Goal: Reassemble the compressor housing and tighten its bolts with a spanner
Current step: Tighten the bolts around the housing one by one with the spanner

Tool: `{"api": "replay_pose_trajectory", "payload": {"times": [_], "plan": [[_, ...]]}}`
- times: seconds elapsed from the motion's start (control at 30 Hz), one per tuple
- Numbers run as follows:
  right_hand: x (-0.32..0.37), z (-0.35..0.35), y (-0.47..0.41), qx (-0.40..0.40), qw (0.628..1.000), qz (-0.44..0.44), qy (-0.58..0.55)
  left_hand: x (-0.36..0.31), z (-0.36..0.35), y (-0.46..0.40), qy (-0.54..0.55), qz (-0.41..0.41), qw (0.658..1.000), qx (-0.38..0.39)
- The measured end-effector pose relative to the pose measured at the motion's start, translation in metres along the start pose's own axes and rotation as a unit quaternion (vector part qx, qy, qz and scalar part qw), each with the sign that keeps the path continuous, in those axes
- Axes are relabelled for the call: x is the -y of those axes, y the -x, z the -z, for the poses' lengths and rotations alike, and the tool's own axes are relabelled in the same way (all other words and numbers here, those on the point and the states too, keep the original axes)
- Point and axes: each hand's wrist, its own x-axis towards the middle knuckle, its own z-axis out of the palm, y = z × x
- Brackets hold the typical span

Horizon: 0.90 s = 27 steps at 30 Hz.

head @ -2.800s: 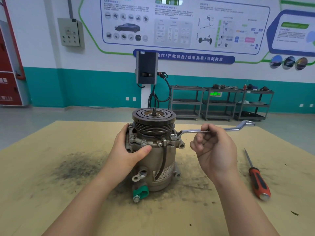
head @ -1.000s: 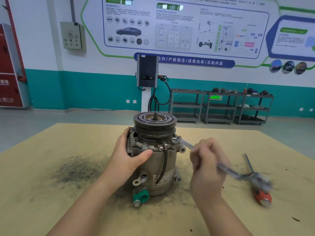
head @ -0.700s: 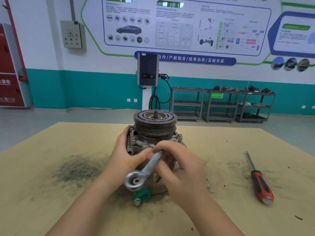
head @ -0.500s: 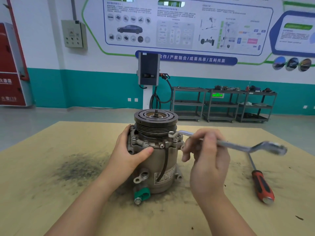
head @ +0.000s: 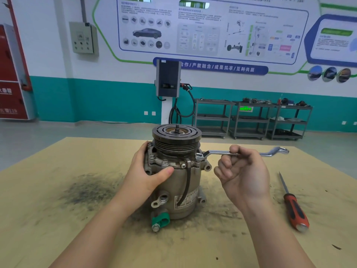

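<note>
Gripping with fingers and thumb curled round the upper flange, the left hand (head: 148, 175) steadies the grey cast-metal compressor housing (head: 179, 188), which stands upright on the tan worktable (head: 58, 219) with its dark grooved pulley (head: 176, 139) on top. Thumb lies across the front of the body; the fingers wrap behind, out of sight.

Right of that grip, at the flange's right shoulder, the ring end of the offset chrome spanner (head: 214, 152) sits over a flange bolt (head: 199, 156). From the bolt the spanner's long axis runs nearly level, straight out to the right.

Right hand (head: 243, 171) is curled on the shank about mid-length, fingers closed round it, palm turned toward the camera. The bolt lies just to the left of this grip; the spanner's free end sticks out past it to the right.

Judgement: the right hand is the one placed to swing; leverage is modest with the grip mid-shank.

Further right, a red-and-black-handled screwdriver (head: 294, 209) lies untouched on the table.
</note>
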Motion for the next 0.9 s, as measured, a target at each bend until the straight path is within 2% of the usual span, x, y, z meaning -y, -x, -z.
{"api": "replay_pose_trajectory", "payload": {"times": [0.2, 0.37, 0.43, 0.47, 0.5, 0.53, 0.6, 0.67, 0.7, 0.77, 0.83, 0.9], "plan": [[0.000, 0.002, -0.002, 0.002, 0.999, 0.030, 0.045, -0.001, 0.000, -0.001, -0.003, 0.003, 1.000, 0.002], [-0.005, 0.003, -0.002, -0.027, 0.999, 0.044, -0.012, -0.001, 0.000, -0.001, -0.008, 0.002, 1.000, 0.002], [-0.010, 0.003, 0.002, -0.033, 0.995, 0.090, 0.003, -0.003, 0.000, -0.001, -0.012, 0.003, 1.000, 0.002], [-0.014, 0.004, 0.007, -0.040, 0.988, 0.143, 0.045, -0.003, 0.000, 0.000, -0.014, 0.004, 1.000, 0.003], [-0.019, 0.003, 0.013, -0.048, 0.967, 0.221, 0.118, -0.004, 0.000, 0.000, -0.015, 0.007, 1.000, 0.003], [-0.025, 0.001, 0.020, -0.045, 0.928, 0.309, 0.203, -0.004, 0.000, 0.001, -0.017, 0.009, 1.000, 0.004], [-0.041, -0.004, 0.032, 0.014, 0.836, 0.442, 0.325, -0.004, 0.000, 0.001, -0.018, 0.013, 1.000, 0.005], [-0.054, -0.008, 0.040, 0.089, 0.752, 0.512, 0.407, -0.004, 0.000, 0.001, -0.010, 0.014, 1.000, 0.002], [-0.058, -0.010, 0.041, 0.124, 0.729, 0.514, 0.434, -0.004, 0.000, 0.001, -0.007, 0.013, 1.000, 0.001], [-0.059, -0.013, 0.040, 0.170, 0.719, 0.489, 0.464, -0.004, 0.000, 0.000, -0.010, 0.009, 1.000, 0.004], [-0.054, -0.011, 0.038, 0.177, 0.709, 0.488, 0.478, -0.002, -0.001, -0.001, -0.003, 0.011, 1.000, 0.006], [-0.045, -0.010, 0.036, 0.167, 0.726, 0.481, 0.463, -0.002, 0.000, 0.000, -0.006, 0.014, 1.000, 0.003]]}}
